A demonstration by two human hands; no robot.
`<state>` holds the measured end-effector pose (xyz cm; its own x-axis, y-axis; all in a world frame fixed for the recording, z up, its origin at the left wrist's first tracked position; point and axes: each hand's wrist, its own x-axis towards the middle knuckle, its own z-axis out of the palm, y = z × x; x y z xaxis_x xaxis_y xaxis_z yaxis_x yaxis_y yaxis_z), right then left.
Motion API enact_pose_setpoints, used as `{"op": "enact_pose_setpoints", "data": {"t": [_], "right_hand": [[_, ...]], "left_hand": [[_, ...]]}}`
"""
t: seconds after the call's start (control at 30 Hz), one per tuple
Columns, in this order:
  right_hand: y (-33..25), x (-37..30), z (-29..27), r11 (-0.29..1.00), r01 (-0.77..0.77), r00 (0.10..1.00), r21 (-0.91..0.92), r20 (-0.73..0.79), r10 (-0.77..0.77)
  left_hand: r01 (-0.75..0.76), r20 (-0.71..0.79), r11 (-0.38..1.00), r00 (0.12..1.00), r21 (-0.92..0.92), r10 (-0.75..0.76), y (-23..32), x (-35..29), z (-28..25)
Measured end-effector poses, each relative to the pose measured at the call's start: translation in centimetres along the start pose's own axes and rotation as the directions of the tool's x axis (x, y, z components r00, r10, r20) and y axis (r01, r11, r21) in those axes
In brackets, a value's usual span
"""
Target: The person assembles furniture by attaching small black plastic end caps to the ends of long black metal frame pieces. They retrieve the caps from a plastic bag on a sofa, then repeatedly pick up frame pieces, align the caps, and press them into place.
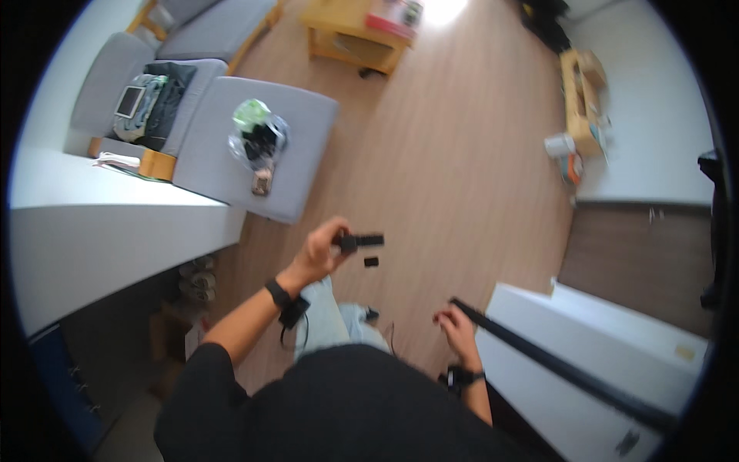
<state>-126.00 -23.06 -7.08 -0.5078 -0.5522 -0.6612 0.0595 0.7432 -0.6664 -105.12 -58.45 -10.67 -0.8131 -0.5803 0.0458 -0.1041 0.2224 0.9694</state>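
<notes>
My left hand (319, 248) is raised in front of me, closed round a small black device (349, 243) with a short flat bar sticking out to the right. Just below that bar shows a small black block (371, 262); whether it is joined to the device or lies on the floor I cannot tell. Lower right, my right hand (459, 331) has its fingers curled together, and what is between them, if anything, is hidden. Right beside it is the tip of a long black bar (554, 368), which slants over a white cabinet; contact with the hand is unclear. Both wrists carry black bands.
A grey cushioned seat (300, 138) at the left holds a clear plastic bag (258, 135). Ahead stands a wooden table (346, 38) with a red box. A wooden shelf (573, 100) lines the right wall. The white cabinet (516, 308) is close on my right, shoes (198, 279) at lower left.
</notes>
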Motion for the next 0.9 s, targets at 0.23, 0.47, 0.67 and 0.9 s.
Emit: {"op": "enact_pose_setpoints", "data": {"t": [0.23, 0.47, 0.67, 0.9], "right_hand": [[5.0, -6.4, -6.6, 0.935, 0.288, 0.957, 0.206, -0.106, -0.271], [15.4, -17.1, -10.2, 0.958, 0.043, 0.918, 0.285, -0.389, 0.075], [20.7, -20.0, -11.0, 0.927, 0.080, 0.848, 0.367, -0.514, 0.130], [21.7, -21.5, -11.2, 0.900, 0.027, 0.719, 0.434, -0.634, 0.284]], "left_hand": [[0.042, 0.035, 0.925, 0.999, -0.377, -0.031, 8.3, 1.9, 11.4], [0.096, 0.155, 0.995, 0.983, 0.003, -0.095, 8.6, -0.4, 17.5], [-0.070, 0.443, 0.989, 0.896, 0.134, 0.003, 9.6, 1.1, 26.7], [-0.253, 0.793, 0.966, 0.598, 0.043, 0.122, 11.8, 6.5, 37.4]]}}
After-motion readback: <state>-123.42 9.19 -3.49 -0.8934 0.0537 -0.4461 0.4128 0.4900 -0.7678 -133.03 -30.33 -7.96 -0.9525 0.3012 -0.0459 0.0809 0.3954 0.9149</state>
